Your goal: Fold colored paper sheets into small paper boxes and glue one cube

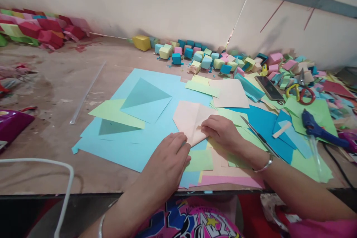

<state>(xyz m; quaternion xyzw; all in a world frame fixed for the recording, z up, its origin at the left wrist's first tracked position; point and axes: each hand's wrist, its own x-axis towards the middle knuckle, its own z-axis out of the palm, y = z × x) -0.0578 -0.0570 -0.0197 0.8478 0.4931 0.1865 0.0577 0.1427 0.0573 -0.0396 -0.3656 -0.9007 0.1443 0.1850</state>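
Observation:
A pale peach sheet of paper with folded corners and a crease down its middle lies in front of me. My left hand has its fingers closed together at the sheet's near left corner. On the right side, my right hand pinches the folded edge, thumb and fingertips pressed on the paper. Beneath it are large light blue sheets. A light blue square and a light green piece rest to the left, and another pale sheet lies just beyond.
Small paper boxes line the wall. To the right are a phone, scissors, a blue glue gun and a pointed metal tool. A clear glue stick and white cable lie left.

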